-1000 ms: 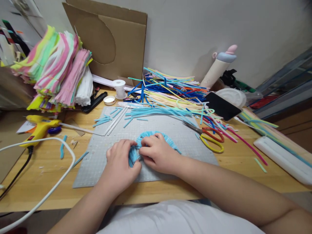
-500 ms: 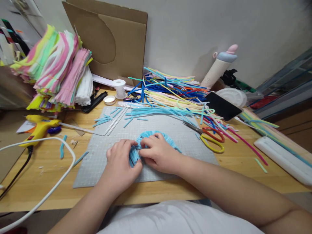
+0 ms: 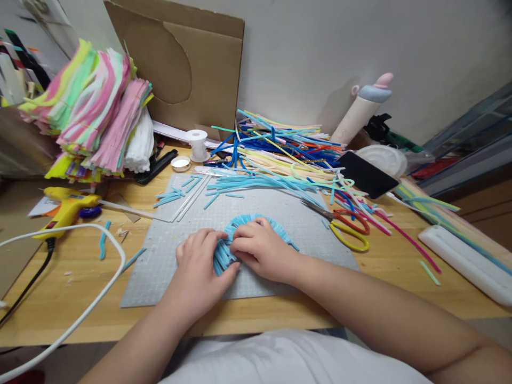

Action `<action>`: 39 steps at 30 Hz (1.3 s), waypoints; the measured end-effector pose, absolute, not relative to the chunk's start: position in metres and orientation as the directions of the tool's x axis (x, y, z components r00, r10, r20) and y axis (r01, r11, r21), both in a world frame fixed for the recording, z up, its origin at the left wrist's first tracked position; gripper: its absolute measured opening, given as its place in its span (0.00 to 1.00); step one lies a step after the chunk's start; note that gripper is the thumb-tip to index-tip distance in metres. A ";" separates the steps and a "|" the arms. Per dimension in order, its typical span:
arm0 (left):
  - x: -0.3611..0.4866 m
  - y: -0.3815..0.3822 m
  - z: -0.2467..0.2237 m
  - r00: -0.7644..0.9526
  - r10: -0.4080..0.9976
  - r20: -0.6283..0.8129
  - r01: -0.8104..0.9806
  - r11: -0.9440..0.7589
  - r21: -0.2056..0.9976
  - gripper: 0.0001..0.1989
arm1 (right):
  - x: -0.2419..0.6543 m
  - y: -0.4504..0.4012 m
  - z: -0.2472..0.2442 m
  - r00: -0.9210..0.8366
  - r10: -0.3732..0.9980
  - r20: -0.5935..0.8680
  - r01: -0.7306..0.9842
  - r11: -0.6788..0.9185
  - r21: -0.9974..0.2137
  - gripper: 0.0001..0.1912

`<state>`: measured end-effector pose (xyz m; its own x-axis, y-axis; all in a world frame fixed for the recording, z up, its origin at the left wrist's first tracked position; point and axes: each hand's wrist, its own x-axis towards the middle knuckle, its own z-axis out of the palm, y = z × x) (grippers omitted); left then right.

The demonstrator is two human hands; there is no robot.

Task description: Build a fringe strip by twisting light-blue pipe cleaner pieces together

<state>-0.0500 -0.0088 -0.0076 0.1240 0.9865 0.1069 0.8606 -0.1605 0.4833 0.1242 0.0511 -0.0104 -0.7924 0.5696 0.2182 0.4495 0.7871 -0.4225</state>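
A curved blue piece made of many short pipe cleaner strips (image 3: 224, 256) lies on the grey cutting mat (image 3: 160, 277). My left hand (image 3: 203, 258) grips its left end, with the thumb at the near edge and the fingers along the far side. My right hand (image 3: 262, 248) is closed over the middle of the piece, its fingertips pressed on the strips beside my left fingers. The palm hides part of the piece, whose right end shows beyond the knuckles. Light-blue pipe cleaners (image 3: 260, 183) lie on the mat behind my hands.
Scissors (image 3: 349, 229) lie to the right, near a dark phone (image 3: 368, 173) and a white bar (image 3: 460, 261). At the left are a yellow glue gun (image 3: 66, 208), its white cable (image 3: 116, 256) and pipe cleaner bundles (image 3: 88, 106). Cardboard (image 3: 212, 69) leans on the wall.
My left thumb has moved slightly right and up along the near edge of the blue piece. My right fingers have shifted a little on the strips. The whole view has moved slightly.
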 end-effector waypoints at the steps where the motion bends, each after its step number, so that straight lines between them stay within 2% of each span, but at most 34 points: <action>1: -0.051 -0.010 -0.007 0.130 0.986 0.102 0.853 -0.164 0.496 0.19 | 0.124 0.051 -0.010 -0.793 0.569 0.216 0.450 0.787 -0.422 0.07; 5: -0.055 -0.012 -0.006 0.136 0.987 0.090 0.841 -0.163 0.516 0.16 | 0.125 0.051 -0.009 -0.799 0.564 0.209 0.446 0.788 -0.424 0.06; 10: -0.057 -0.013 -0.007 0.131 0.987 0.097 0.842 -0.162 0.515 0.17 | 0.126 0.050 -0.007 -0.797 0.571 0.197 0.452 0.780 -0.434 0.05; 19: -0.056 -0.011 -0.011 0.122 0.984 0.132 0.839 -0.173 0.517 0.16 | 0.125 0.050 -0.008 -0.817 0.540 0.201 0.457 0.819 -0.346 0.06; 25: -0.057 -0.012 -0.014 0.083 0.977 0.194 0.872 -0.166 0.461 0.22 | 0.126 0.049 -0.007 -0.810 0.550 0.206 0.450 0.807 -0.383 0.06; 35: -0.045 -0.008 -0.008 0.070 0.984 0.165 0.926 -0.125 0.355 0.17 | 0.125 0.052 -0.013 -0.791 0.567 0.228 0.438 0.786 -0.436 0.05; 39: -0.047 -0.012 -0.006 0.053 0.978 0.201 0.914 -0.129 0.386 0.16 | 0.125 0.052 -0.012 -0.786 0.579 0.217 0.444 0.773 -0.453 0.04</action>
<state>-0.0466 -0.0123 -0.0055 0.0530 0.9781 0.2012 0.9136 -0.1289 0.3856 0.1251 0.0518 -0.0115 -0.7859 0.5790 0.2173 0.4441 0.7729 -0.4532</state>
